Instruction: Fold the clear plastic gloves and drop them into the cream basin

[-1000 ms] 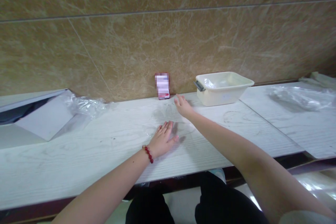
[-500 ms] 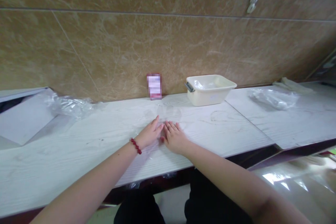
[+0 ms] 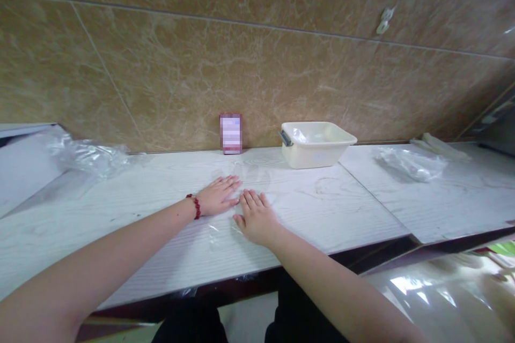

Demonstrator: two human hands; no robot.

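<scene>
The left hand (image 3: 219,195) and right hand (image 3: 257,220) lie palm-down on the worktop (image 3: 301,209), grip open. Clear plastic (image 3: 299,135) sits inside the tub (image 3: 309,156); completion cannot be determined.

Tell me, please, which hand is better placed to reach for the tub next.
Probably the right: the right hand lies palm-down nearer the tub, while the left hand rests farther from it.

Through my remote view I count two hands (image 3: 219,196) (image 3: 256,220), one bracelet (image 3: 197,207), two tabletop panels (image 3: 153,241) (image 3: 402,201), one tub (image 3: 314,156), one pixelated slab (image 3: 231,134), one box (image 3: 28,169), one cloth (image 3: 440,147), one wall fitting (image 3: 385,21), and two plastic heaps (image 3: 96,158) (image 3: 414,164) outside the tub; I cannot count the plastic pieces (image 3: 317,135) inside.
</scene>
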